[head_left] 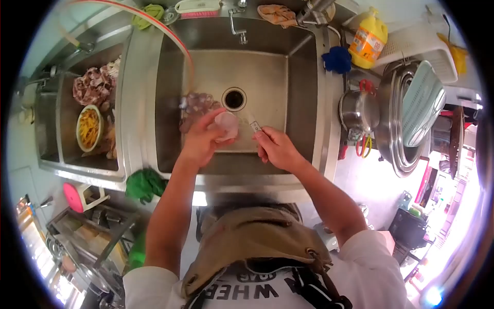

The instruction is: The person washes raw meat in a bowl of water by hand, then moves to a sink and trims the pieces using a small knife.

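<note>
My left hand is wrapped round a pale pinkish piece of meat over the large steel sink. Just to its right, my right hand is closed on a small metal tool with holes in its end; the rest of the tool is hard to make out. A pile of dark reddish pieces lies in the sink beyond my left hand. The round drain shows above the held piece. A clear red-striped hose curves down into the sink near the pile.
The left basin holds raw meat and a white bowl of yellow strips. A faucet stands at the back. Right of the sink are a yellow bottle, a steel pot and a green cloth hangs at front left.
</note>
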Demonstrator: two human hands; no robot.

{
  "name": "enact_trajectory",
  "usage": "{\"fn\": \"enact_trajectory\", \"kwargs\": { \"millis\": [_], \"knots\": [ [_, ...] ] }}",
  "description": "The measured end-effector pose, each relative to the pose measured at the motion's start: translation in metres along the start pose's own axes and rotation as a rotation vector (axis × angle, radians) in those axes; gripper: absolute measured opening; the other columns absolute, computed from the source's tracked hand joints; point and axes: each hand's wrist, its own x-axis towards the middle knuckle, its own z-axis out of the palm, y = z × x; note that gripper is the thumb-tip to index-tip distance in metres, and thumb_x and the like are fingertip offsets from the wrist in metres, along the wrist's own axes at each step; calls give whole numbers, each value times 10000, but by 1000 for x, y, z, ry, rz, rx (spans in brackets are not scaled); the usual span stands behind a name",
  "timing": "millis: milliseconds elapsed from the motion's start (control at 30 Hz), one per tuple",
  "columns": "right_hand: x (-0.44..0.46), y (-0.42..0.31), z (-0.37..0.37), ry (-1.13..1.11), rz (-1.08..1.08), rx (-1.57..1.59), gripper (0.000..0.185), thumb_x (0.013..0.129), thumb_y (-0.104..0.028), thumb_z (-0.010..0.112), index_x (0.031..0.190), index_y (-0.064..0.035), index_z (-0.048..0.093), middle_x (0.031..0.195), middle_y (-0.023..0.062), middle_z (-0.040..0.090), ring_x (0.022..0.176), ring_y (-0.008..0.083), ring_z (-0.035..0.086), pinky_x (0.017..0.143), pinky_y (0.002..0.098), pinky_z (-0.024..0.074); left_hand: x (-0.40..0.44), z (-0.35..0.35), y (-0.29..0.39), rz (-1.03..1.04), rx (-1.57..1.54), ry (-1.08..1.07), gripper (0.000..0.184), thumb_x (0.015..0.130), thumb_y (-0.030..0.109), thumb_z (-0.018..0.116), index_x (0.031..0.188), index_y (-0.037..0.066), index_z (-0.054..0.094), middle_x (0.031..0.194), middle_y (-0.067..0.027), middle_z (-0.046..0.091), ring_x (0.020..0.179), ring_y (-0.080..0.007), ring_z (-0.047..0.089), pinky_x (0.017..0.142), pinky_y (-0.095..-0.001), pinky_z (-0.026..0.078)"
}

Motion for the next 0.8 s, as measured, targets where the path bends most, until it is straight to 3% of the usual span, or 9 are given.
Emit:
{"fn": "enact_trajectory", "kwargs": {
  "millis": [33, 167, 267, 367, 500, 567, 667, 800],
  "knots": [
    [-9, -1, -2, -23, -53, -71, 282, 1008, -263, 455, 949, -8, 557, 676, 42, 569, 583, 104, 547, 542, 254, 444, -10, 7, -2, 10, 53, 13, 530, 799, 27, 592, 1319, 44, 489, 1168, -121, 586, 1036, -268, 608, 819, -404, 550],
    [-29, 10, -4, 92, -521, -496, 184, 970, -175, 492, 908, -6, 531, 698, 136, 591, 586, 242, 588, 581, 359, 483, -33, 26, -13, 101, 160, 25, 514, 807, 32, 585, 1311, 15, 487, 1128, -115, 603, 965, -238, 634, 786, -375, 562],
    [-50, 1, 3, 180, -735, -698, 143, 929, -139, 514, 864, -11, 515, 722, 175, 592, 620, 345, 598, 573, 419, 480, -48, 43, -20, 170, 262, 59, 450, 821, 31, 574, 1265, -18, 519, 1062, -119, 624, 900, -210, 642, 745, -356, 573],
    [-59, 7, 2, 170, -750, -920, 133, 900, -140, 529, 835, -28, 502, 750, 164, 616, 654, 368, 611, 551, 451, 475, -60, 60, -25, 222, 459, 105, 396, 830, 23, 549, 1221, -46, 552, 974, -107, 643, 818, -176, 640, 715, -327, 566],
    [-62, 3, -11, 206, -701, -966, 120, 885, -150, 530, 838, -43, 499, 734, 147, 617, 638, 350, 619, 524, 440, 482, -67, 76, -26, 242, 613, 158, 373, 824, -7, 515, 1188, -67, 576, 874, -89, 658, 728, -146, 635, 694, -277, 540],
    [-71, 2, -9, 167, -709, -966, 111, 880, -148, 529, 844, -48, 498, 729, 143, 616, 626, 347, 619, 515, 428, 485, -67, 79, -32, 279, 513, 149, 375, 827, -12, 506, 1190, -70, 577, 866, -87, 658, 722, -140, 632, 682, -267, 530],
    [-69, 4, -19, 171, -651, -1012, 128, 858, -124, 479, 940, -31, 510, 807, 169, 642, 686, 366, 651, 612, 468, 529, -67, 83, -36, 296, 511, 140, 370, 836, -17, 507, 1194, -75, 578, 865, -92, 659, 726, -140, 631, 677, -265, 527],
    [-71, 1, -18, 133, -606, -1016, 118, 864, -128, 498, 920, -24, 507, 789, 169, 635, 679, 368, 640, 583, 458, 515, -70, 90, -32, 293, 484, 157, 372, 842, -26, 513, 1205, -79, 573, 868, -99, 664, 732, -140, 634, 685, -257, 522]
  ]
}}
